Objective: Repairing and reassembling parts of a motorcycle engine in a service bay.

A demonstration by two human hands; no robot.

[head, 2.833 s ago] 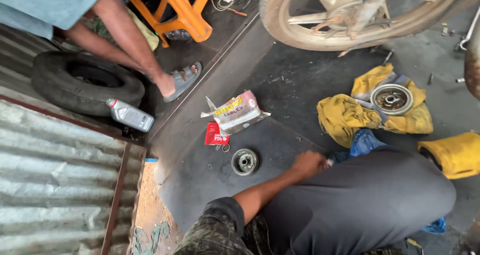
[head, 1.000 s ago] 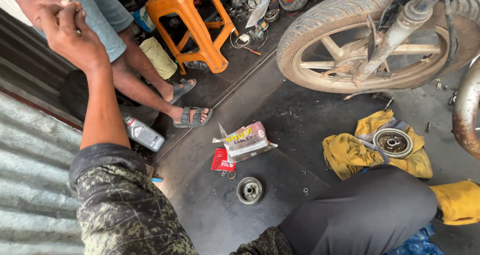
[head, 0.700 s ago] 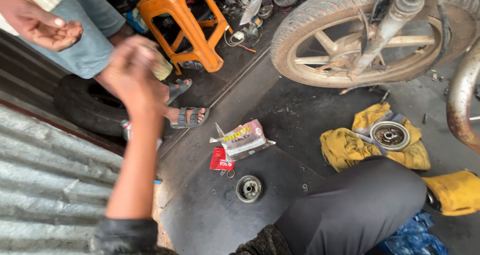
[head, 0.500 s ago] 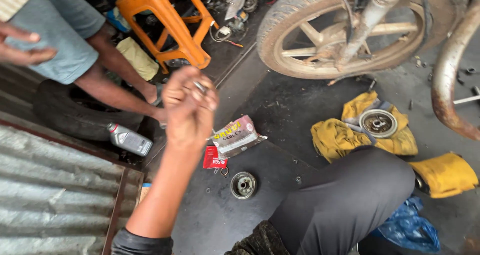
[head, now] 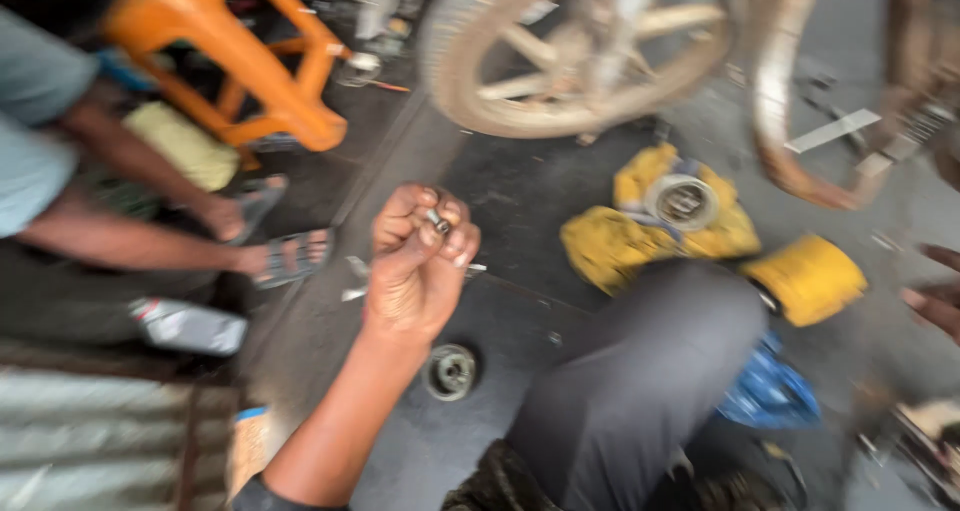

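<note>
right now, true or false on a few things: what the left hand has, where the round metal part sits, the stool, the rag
1. The left hand pinches a small metal piece in its fingers. True.
2. A round metal part lies on the dark floor just below that hand. True.
3. The stool at upper left is blue. False: it is orange.
4. The ring-shaped metal part sits directly on bare floor. False: it rests on a yellow rag.
5. The right hand grips the wheel. False: it shows only at the right edge of the picture, apart from the wheel, holding nothing visible.
</note>
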